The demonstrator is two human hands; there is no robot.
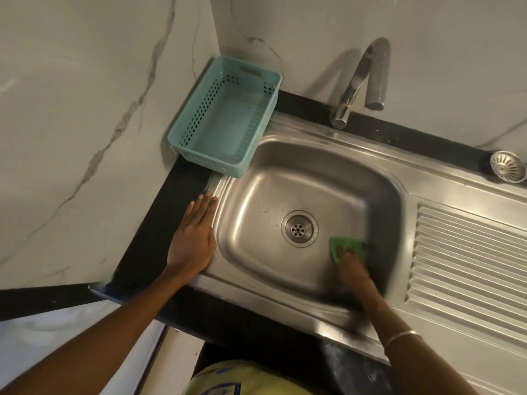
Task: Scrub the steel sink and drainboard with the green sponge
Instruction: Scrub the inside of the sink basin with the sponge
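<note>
Black table (159, 223) edge: left hand (194, 238) rests flat, fingers straight. Right hand (352, 267), blurred, presses green sponge (346, 248) on steel sink (285, 178) floor beside drain (298, 228).

Green sponge (348, 248) against the grey steel sink (299, 172). Teal basket (228, 121) with perforated sides, black counter (159, 223), white wall (85, 109) veined grey, ribbed drainboard (467, 260).

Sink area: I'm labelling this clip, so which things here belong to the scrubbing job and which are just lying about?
Job:
green sponge, pressed by the right hand
steel sink
drainboard
left hand, flat on the sink's edge

Lying about:
teal basket
faucet
drain strainer on the counter
</note>
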